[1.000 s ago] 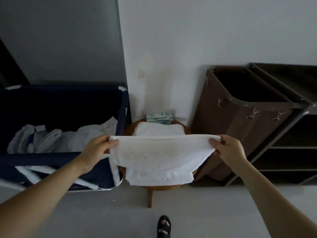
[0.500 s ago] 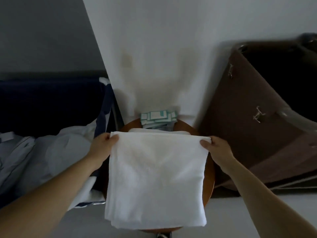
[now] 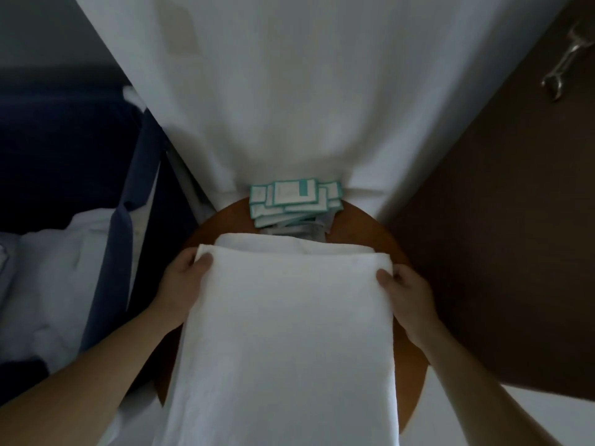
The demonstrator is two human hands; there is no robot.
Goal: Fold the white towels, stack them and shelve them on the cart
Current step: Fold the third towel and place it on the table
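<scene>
**Change of state.** One second ago the white towel (image 3: 283, 333) was held stretched in the air above the round worktop (image 3: 363, 220). It has since been lowered. Its far edge now lies across the worktop on top of the folded towel (image 3: 289, 244) already there, and its near end runs off the 6 o'clock edge. Whether that end hangs free cannot be told. The head view has also tilted downward over the work.

**Hands.** The left hand (image 3: 183, 284) grips the far corner at 9 o'clock and the right hand (image 3: 409, 294) grips the far corner at 3 o'clock. The fingers (image 3: 204, 260) remain pinched on the cloth, thumbs on top; neither corner has been released.

**Surroundings.** Teal sachets (image 3: 294, 201) lie at 12 o'clock, just beyond the lower towel. A blue bin (image 3: 128, 236) with white linen (image 3: 58, 268) stands at 9 o'clock. The cart's brown bag (image 3: 499, 220) stands at 3 o'clock.

**Meaning for the task.** The towel is judged to be laid down for its next fold. Stacking is begun; shelving on the cart is not yet done.
</scene>
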